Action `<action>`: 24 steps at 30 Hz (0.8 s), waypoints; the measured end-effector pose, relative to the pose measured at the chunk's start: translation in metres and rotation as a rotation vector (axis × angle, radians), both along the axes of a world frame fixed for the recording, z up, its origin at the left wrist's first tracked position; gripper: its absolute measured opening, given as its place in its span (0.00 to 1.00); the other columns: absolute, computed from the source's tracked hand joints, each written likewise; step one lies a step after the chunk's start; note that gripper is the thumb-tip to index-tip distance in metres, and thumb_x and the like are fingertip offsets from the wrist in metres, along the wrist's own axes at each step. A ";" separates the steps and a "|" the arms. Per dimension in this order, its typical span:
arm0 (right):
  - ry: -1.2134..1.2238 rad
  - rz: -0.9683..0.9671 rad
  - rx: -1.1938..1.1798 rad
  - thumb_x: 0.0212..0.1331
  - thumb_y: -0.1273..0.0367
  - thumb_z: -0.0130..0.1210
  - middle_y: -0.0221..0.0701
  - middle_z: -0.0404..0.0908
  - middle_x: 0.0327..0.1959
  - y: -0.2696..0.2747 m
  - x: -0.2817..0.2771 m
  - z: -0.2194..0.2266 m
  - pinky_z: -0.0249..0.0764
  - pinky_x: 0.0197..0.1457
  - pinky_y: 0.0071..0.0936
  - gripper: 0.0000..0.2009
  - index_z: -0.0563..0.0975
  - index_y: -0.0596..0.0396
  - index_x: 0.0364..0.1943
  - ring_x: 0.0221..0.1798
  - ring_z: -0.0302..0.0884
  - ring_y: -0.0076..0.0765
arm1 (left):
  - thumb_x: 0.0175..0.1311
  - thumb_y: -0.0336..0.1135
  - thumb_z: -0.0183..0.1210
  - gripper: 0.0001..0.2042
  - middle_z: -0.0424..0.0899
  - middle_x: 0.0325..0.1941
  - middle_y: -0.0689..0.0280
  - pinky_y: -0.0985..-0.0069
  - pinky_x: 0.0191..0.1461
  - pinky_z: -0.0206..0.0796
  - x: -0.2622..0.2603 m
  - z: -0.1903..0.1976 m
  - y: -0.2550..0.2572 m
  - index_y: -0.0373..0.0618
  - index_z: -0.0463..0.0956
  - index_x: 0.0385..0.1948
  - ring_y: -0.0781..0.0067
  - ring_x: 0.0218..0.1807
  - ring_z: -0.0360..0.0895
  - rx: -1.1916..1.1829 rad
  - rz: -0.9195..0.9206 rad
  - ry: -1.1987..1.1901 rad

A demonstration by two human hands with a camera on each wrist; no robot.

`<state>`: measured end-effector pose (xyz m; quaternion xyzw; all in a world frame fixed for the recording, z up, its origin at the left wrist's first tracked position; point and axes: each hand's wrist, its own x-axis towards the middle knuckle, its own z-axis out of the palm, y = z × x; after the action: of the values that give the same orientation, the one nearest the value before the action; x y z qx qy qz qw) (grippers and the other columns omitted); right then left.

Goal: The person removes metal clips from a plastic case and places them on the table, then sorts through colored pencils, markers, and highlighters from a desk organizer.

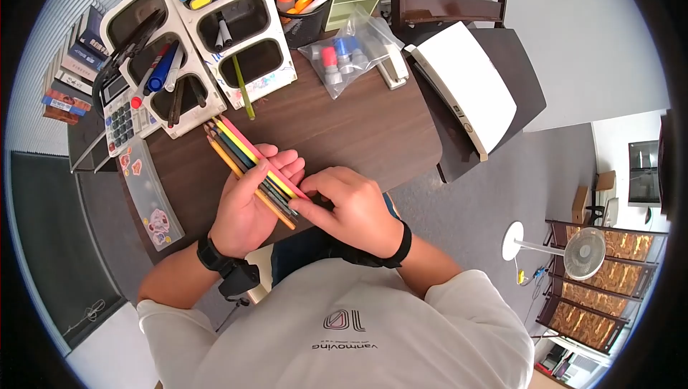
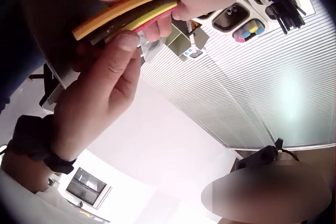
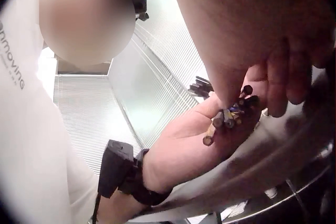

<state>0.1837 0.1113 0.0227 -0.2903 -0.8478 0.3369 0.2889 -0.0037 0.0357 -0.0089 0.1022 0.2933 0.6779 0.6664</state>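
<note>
The left hand (image 1: pixel 247 210) holds a bundle of colored pencils (image 1: pixel 233 165) across its palm, thumb over them. The right hand (image 1: pixel 351 210) seems to pinch their near ends between thumb and fingers, though the fingertips are partly hidden. The pencils' far tips point toward a white pen organizer (image 1: pixel 269 87) on the dark bench (image 1: pixel 344 131); beyond lie a clear bag (image 1: pixel 315 51) of bottles and a stapler (image 1: pixel 394 66).

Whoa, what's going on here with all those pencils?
A person is holding a bunch of coloured pencils in their left hand, over a dark table. Their right hand has its thumb and fingers at the ends nearest the person. The other ends point towards the white pen holders.
</note>
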 end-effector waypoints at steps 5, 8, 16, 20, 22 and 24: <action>0.107 -0.063 0.014 0.60 0.68 0.72 0.35 0.86 0.32 0.002 0.003 -0.008 0.81 0.37 0.39 0.08 0.85 0.54 0.39 0.34 0.84 0.45 | 0.83 0.36 0.51 0.14 0.83 0.63 0.57 0.53 0.77 0.67 -0.003 0.001 0.002 0.46 0.72 0.64 0.57 0.69 0.78 -0.026 0.013 0.012; 0.223 -0.174 -0.074 0.60 0.75 0.72 0.34 0.89 0.38 0.006 0.014 0.012 0.81 0.37 0.30 0.10 0.86 0.55 0.45 0.34 0.87 0.35 | 0.83 0.35 0.50 0.16 0.82 0.64 0.55 0.53 0.77 0.67 -0.006 0.001 0.001 0.45 0.70 0.67 0.56 0.69 0.77 -0.034 0.030 0.005; 0.445 -0.202 0.189 0.57 0.84 0.67 0.38 0.88 0.40 0.036 -0.002 0.025 0.82 0.47 0.32 0.14 0.85 0.59 0.47 0.42 0.87 0.40 | 0.79 0.40 0.46 0.26 0.77 0.70 0.53 0.52 0.79 0.63 -0.006 0.006 0.001 0.43 0.62 0.76 0.56 0.72 0.74 -0.078 -0.069 0.014; 0.329 -0.159 0.232 0.61 0.77 0.65 0.42 0.88 0.43 0.046 -0.041 0.012 0.83 0.51 0.41 0.15 0.83 0.58 0.52 0.45 0.86 0.51 | 0.78 0.38 0.46 0.26 0.75 0.72 0.53 0.52 0.80 0.62 -0.004 0.008 0.004 0.43 0.61 0.76 0.54 0.74 0.72 -0.070 -0.063 0.021; 0.237 -0.049 0.011 0.65 0.77 0.63 0.42 0.87 0.45 0.047 -0.055 0.009 0.84 0.50 0.40 0.15 0.82 0.58 0.55 0.48 0.89 0.47 | 0.79 0.38 0.46 0.25 0.76 0.71 0.55 0.53 0.79 0.63 -0.009 0.000 0.002 0.44 0.62 0.75 0.57 0.73 0.73 -0.074 -0.079 0.000; 0.216 -0.030 0.089 0.65 0.76 0.62 0.44 0.87 0.45 0.050 -0.063 0.010 0.83 0.50 0.42 0.16 0.81 0.59 0.57 0.48 0.88 0.52 | 0.79 0.39 0.46 0.24 0.77 0.70 0.57 0.54 0.78 0.63 -0.012 -0.003 0.001 0.45 0.64 0.74 0.60 0.72 0.74 -0.078 -0.090 -0.024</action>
<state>0.1203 0.1618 0.0325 -0.2519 -0.8215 0.3239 0.3960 -0.0158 0.0366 -0.0118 0.0812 0.3067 0.6364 0.7031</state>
